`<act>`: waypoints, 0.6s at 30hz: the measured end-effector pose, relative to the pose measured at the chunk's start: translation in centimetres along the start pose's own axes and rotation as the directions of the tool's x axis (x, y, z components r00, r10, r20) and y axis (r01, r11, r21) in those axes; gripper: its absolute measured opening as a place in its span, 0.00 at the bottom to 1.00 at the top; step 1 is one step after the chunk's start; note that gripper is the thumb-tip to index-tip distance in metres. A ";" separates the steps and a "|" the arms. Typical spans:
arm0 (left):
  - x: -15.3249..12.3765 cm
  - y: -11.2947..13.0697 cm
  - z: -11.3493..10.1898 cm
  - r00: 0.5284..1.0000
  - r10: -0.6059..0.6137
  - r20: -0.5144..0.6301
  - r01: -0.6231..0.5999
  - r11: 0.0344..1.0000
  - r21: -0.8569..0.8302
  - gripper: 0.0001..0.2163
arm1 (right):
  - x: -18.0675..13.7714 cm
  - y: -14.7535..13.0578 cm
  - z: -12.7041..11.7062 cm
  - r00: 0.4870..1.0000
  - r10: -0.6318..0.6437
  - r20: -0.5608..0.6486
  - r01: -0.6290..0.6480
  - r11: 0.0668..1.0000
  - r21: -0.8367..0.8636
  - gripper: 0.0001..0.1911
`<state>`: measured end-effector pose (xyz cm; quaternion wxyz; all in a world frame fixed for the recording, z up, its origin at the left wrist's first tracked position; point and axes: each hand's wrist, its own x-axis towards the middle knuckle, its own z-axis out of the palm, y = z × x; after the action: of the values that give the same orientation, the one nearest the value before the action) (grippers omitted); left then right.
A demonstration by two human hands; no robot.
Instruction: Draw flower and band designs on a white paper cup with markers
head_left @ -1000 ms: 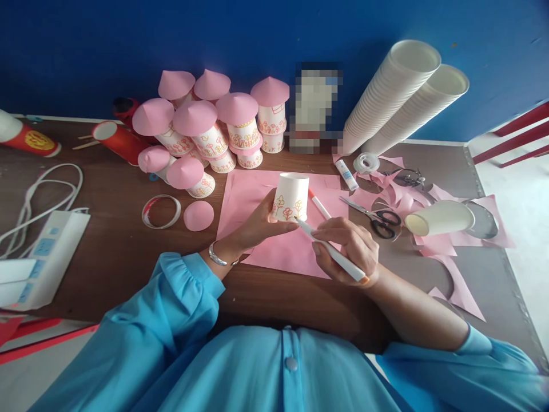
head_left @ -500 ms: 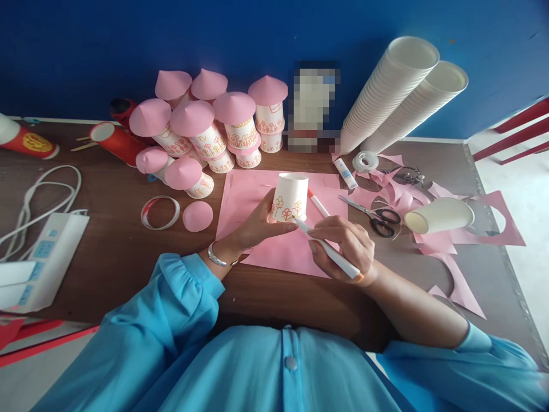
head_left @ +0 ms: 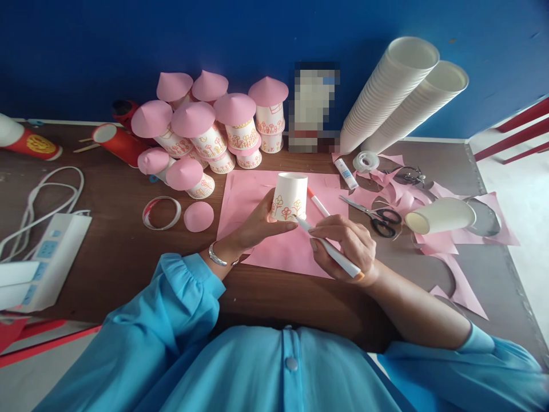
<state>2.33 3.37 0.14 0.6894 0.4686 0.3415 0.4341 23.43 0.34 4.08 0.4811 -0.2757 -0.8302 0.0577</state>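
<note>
A white paper cup (head_left: 290, 191) stands upside down in the grip of my left hand (head_left: 265, 220), above pink paper sheets (head_left: 278, 254). Orange flowers and stems are drawn around its lower part. My right hand (head_left: 346, 246) is closed around a white marker with an orange end (head_left: 342, 260). The marker's tip meets the cup near its lower rim, at the drawn flowers. Just beyond my right fingers, a second white marker with a red-orange end (head_left: 318, 201) lies on the pink sheets.
Pink-roofed cup towers (head_left: 235, 123) stand at the back left. Scissors (head_left: 381, 220), a glue stick (head_left: 346, 174), clear tape (head_left: 366, 161), paper scraps (head_left: 465, 289) and a lying cup (head_left: 441, 216) are on the right. Tall cup stacks (head_left: 388, 86) lean behind. A power strip (head_left: 55, 257) sits left.
The marker tip has shifted slightly right along the cup's lower edge. My left hand still holds the cup in nearly the same place.
</note>
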 end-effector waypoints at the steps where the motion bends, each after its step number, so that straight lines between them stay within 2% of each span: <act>1: 0.0 0.1 0.1 1.000 -0.002 0.001 0.002 1.000 -0.008 0.30 | 0.0 0.0 0.0 1.000 0.000 -0.001 0.000 1.000 0.000 0.14; 12: -0.1 0.1 -0.1 1.000 -0.030 -0.006 0.030 1.000 0.004 0.29 | -0.3 0.0 0.2 1.000 0.015 -0.024 -0.015 1.000 -0.020 0.13; 18: 0.0 0.2 0.0 1.000 -0.007 0.009 0.007 1.000 0.011 0.29 | 0.0 -0.2 -0.2 0.999 0.029 -0.037 -0.027 0.998 0.052 0.11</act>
<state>2.23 3.38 0.29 0.6900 0.4731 0.3423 0.4275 23.50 0.16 4.26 0.5030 -0.2757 -0.8152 0.0806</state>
